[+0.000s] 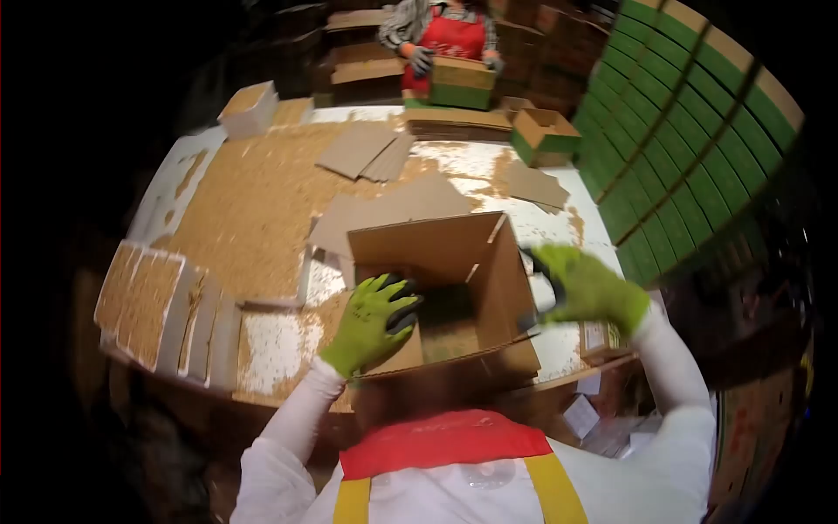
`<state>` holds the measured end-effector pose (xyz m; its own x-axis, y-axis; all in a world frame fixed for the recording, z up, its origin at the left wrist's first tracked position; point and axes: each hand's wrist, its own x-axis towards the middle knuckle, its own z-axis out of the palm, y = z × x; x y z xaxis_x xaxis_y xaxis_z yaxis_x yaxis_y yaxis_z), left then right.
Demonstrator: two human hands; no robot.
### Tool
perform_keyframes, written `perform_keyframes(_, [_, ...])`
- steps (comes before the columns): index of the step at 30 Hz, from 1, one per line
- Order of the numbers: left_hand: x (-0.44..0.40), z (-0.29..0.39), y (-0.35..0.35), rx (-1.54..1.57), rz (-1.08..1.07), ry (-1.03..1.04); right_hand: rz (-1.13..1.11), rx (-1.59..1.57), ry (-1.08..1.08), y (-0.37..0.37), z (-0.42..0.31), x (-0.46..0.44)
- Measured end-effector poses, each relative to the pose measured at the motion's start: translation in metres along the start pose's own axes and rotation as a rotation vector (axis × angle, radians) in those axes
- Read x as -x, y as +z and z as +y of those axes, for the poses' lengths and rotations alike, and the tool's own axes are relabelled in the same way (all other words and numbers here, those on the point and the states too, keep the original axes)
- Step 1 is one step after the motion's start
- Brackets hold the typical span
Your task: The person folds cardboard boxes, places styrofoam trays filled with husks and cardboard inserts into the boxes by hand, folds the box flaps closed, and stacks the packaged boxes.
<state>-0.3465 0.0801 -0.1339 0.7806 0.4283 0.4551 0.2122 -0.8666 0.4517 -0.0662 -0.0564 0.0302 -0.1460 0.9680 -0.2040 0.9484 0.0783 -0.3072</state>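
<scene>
An open cardboard box [428, 236] stands at the front edge of the table, its inside visible from above. My left hand [374, 321], in a green glove with dark fingertips, lies over the box's left side, its fingers spread and reaching over the opening. To the right of the box is my right hand [583, 288], gloved the same way, with fingers and thumb apart near the right wall. Nothing shows between its fingers. Behind the box lies a flat cardboard sheet [393, 210].
White blocks or trays [209, 332] stand at the left. Brown granules [253, 201] cover much of the table. Cardboard pieces [362, 150] and a small green-brown box [546, 135] lie farther back. Green boxes [690, 131] are stacked right. A co-worker [449, 39] handles another box opposite.
</scene>
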Motion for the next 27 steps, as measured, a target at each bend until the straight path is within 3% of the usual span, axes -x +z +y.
perform_keyframes(1, [-0.002,0.0,0.005,-0.001,-0.02,-0.038,0.062,0.157,-0.202,0.029,-0.026,0.008])
perform_keyframes(3, [0.003,0.004,0.01,-0.06,-0.046,-0.072,-0.246,0.235,-0.254,0.08,-0.041,-0.01])
perform_keyframes(5, [0.003,-0.024,-0.001,0.486,-0.062,-0.15,-0.544,-0.552,-0.268,0.076,-0.002,-0.062])
perform_keyframes(6, [0.008,-0.021,0.002,0.366,-0.07,-0.133,-0.44,-0.776,-0.299,0.092,0.015,-0.078])
perform_keyframes(7, [0.015,-0.018,0.003,0.239,-0.095,-0.116,-0.467,-0.622,-0.167,0.095,0.02,-0.081])
perform_keyframes(9, [0.001,-0.018,0.007,-0.03,-0.113,-0.07,0.155,-0.133,-0.469,0.064,0.004,-0.085])
perform_keyframes(11, [-0.001,0.005,0.013,-0.275,0.061,-0.113,0.908,-0.536,-0.435,0.026,0.029,-0.117])
perform_keyframes(14, [0.005,0.019,0.002,-0.293,0.37,-0.272,0.273,-0.059,0.05,0.061,0.066,-0.124])
perform_keyframes(15, [0.008,0.024,0.004,-0.313,0.518,-0.388,0.538,0.648,-0.115,0.143,0.071,-0.107])
perform_keyframes(17, [0.023,0.013,0.033,-0.231,0.594,-0.722,0.561,0.652,-0.017,0.133,0.026,-0.078])
perform_keyframes(19, [0.024,0.004,0.011,0.048,0.099,-0.966,0.533,-0.096,0.295,0.123,0.056,-0.072])
perform_keyframes(20, [0.018,0.005,0.003,0.197,-0.148,-1.057,0.025,-0.509,0.455,0.102,0.076,-0.065])
perform_keyframes(21, [0.014,0.018,-0.004,0.196,-0.008,-0.932,-0.505,-0.717,0.702,0.081,0.095,-0.058])
perform_keyframes(23, [0.018,0.052,-0.015,0.177,0.238,-0.683,-0.457,-0.853,0.736,0.046,0.051,-0.02])
perform_keyframes(24, [0.024,0.061,-0.013,0.046,0.361,-0.496,-0.535,-1.261,0.656,0.052,0.057,-0.007])
perform_keyframes(25, [0.034,0.067,-0.013,-0.043,0.344,-0.374,-0.628,-1.66,0.552,0.064,0.064,0.003])
perform_keyframes(27, [0.061,0.055,-0.005,-0.194,0.295,-0.119,-0.19,-1.688,0.455,0.131,0.066,0.017])
